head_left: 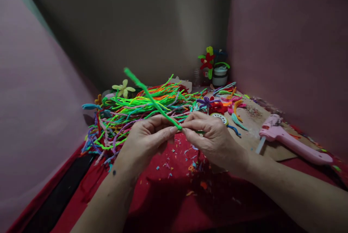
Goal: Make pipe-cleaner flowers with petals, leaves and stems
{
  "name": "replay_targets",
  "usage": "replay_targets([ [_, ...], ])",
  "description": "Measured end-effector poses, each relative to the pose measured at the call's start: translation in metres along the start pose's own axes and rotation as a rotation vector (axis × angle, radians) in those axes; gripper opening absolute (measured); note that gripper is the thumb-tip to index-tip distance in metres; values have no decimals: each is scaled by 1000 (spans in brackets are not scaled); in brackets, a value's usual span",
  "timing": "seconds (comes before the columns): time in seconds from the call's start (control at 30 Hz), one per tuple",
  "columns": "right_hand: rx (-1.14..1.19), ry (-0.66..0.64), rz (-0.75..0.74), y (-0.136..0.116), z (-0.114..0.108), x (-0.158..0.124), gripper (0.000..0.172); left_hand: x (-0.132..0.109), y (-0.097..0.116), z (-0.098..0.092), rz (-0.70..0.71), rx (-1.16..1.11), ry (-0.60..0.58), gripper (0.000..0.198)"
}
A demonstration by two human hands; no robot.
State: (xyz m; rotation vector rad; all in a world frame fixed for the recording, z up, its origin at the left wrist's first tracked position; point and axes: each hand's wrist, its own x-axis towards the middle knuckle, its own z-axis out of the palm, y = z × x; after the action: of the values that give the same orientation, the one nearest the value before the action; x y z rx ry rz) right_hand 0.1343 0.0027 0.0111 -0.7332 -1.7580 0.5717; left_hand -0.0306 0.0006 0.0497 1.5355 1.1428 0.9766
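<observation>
My left hand (148, 136) and my right hand (210, 136) meet over a red cloth (168, 196), fingertips pinched together. Between them they grip a bright green pipe cleaner (149, 97), which slants up and away to the left from the pinch. Just behind the hands lies a big tangled pile of pipe cleaners (130, 115) in green, orange, purple, blue and red. Small coloured clippings (176, 157) are scattered on the cloth below the hands.
A pink glue gun (288, 140) rests on brown cardboard (261, 124) at the right. A roll of tape (220, 117) and finished pipe-cleaner flowers (210, 104) lie beyond my right hand. A white pot with flowers (219, 71) stands in the back corner. Pink walls close in on both sides.
</observation>
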Motion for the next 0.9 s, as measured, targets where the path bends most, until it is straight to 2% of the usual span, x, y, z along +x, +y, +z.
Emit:
replay_targets([
  [0.13,94,-72,162,-3,-1,1,21,3,-5,-3,29,-14,16,11],
  [0.37,562,-156,591,1,-1,5,15,5,-12,-4,36,-78,8,12],
  [0.5,711,-143,680,4,0,5,8,6,-11,-4,8,-129,-51,10],
  [0.63,629,-105,611,5,0,6,10,7,-11,-4,-9,-167,-77,7],
  [0.8,448,-35,408,1,1,6,6,5,-8,-3,-16,-110,-53,8],
  [0.9,206,27,231,-2,3,1,6,3,-8,0,-19,-106,-50,13],
])
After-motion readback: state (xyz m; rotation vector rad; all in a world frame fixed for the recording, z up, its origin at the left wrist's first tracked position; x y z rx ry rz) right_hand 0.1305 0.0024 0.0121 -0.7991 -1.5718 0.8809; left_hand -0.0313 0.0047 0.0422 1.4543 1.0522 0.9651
